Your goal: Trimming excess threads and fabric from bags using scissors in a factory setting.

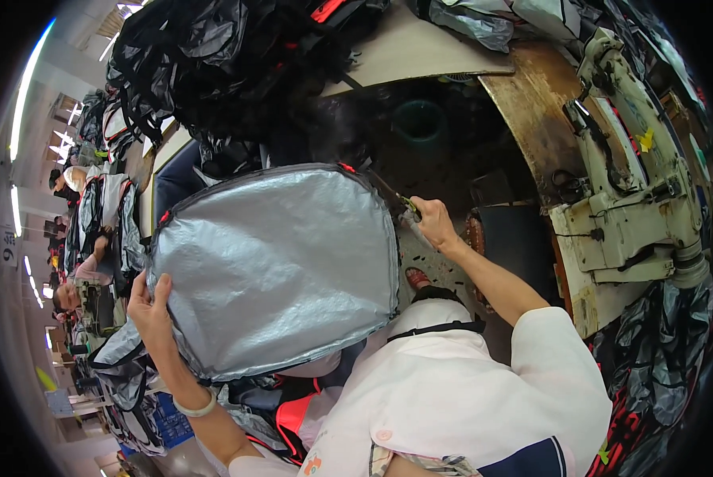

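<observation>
A large silver bag piece [281, 270] with rounded corners, dark edging and small red tabs is held up in front of me. My left hand [151, 310] grips its left edge, thumb on the silver face and fingers at the rim. My right hand [434, 222], off the bag's upper right side, closes round a slim tool [409, 210] with yellowish and grey parts. A thin dark tip seems to run from the tool toward the bag's upper right corner; its exact kind I cannot make out.
A heap of black bags [221, 71] lies beyond the silver piece. To the right stands an industrial sewing machine [635, 199] beside a worn wooden tabletop [539, 111]. A dark seat [519, 254] is below it. A dark bucket [420, 121] sits farther off. Other people work at left.
</observation>
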The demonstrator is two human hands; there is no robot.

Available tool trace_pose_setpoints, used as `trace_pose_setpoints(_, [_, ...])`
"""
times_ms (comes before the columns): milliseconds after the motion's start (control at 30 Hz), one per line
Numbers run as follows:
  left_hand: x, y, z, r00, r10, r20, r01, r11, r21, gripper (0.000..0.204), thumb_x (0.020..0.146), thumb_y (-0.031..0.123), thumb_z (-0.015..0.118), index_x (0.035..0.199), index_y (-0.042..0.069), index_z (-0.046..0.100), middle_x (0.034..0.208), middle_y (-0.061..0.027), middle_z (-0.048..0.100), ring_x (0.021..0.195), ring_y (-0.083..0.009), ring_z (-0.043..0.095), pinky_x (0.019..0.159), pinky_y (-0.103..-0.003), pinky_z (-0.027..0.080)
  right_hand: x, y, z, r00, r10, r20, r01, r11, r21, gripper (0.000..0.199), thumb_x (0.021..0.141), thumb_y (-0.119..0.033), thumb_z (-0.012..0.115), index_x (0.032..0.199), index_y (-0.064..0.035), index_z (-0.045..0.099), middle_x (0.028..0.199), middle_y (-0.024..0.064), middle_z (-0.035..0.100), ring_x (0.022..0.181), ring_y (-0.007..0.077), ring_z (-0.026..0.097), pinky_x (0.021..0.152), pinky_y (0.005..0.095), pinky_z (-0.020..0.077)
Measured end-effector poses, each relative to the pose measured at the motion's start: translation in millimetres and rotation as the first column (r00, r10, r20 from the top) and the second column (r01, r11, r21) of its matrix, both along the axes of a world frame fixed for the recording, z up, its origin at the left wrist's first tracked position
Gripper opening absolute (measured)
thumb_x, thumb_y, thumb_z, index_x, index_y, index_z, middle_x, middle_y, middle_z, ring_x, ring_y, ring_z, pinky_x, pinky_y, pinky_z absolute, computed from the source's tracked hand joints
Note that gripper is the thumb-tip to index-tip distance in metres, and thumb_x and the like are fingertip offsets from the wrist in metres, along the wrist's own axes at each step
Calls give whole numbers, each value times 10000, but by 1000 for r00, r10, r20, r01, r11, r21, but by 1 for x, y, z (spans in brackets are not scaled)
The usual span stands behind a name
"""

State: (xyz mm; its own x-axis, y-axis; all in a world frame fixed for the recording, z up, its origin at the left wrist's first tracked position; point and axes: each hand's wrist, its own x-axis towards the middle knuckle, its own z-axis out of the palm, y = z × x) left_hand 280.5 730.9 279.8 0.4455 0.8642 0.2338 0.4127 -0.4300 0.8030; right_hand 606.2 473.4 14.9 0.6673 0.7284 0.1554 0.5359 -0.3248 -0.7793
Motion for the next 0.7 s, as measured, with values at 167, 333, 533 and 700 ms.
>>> trace_pose_setpoints(167, [10, 14, -2, 998, 2, -65, -2, 1000, -1, 317, 837, 87, 643, 1086, -85, 550, 830, -7, 610, 723, -39, 508, 657, -158, 387, 11, 15, 15, 989, -109, 103, 91, 982, 165, 289, 732, -230, 641, 911, -35, 526, 841, 165, 599, 811, 367, 580, 663, 441, 470])
trace_pose_setpoints(333, [28, 19, -3, 999, -38, -17, 38, 999, -37, 319, 836, 86, 643, 1089, -84, 550, 816, 0, 604, 718, -30, 501, 649, -156, 379, 45, 29, 28, 960, 23, 280, -16, 999, -28, 331, 660, -147, 633, 954, -59, 509, 924, 121, 564, 923, 317, 531, 734, 429, 468])
trace_pose_setpoints(533, [35, 26, -2, 999, -29, -27, 28, 998, -54, 326, 833, 83, 643, 1092, -89, 547, 813, 6, 591, 717, -33, 501, 651, -160, 384, 57, 39, 29, 959, 104, 264, -84, 993, -87, 269, 685, -226, 635, 850, -43, 527, 762, 145, 589, 751, 346, 578, 647, 435, 469])
trace_pose_setpoints(700, [29, 33, -7, 999, 12, -29, -13, 999, -33, 341, 831, 89, 645, 1096, -99, 539, 825, -5, 587, 723, -38, 499, 654, -163, 390, 55, 45, 27, 971, 131, 199, -113, 989, -100, 302, 726, -307, 627, 816, -29, 549, 687, 162, 598, 665, 372, 589, 596, 439, 463])
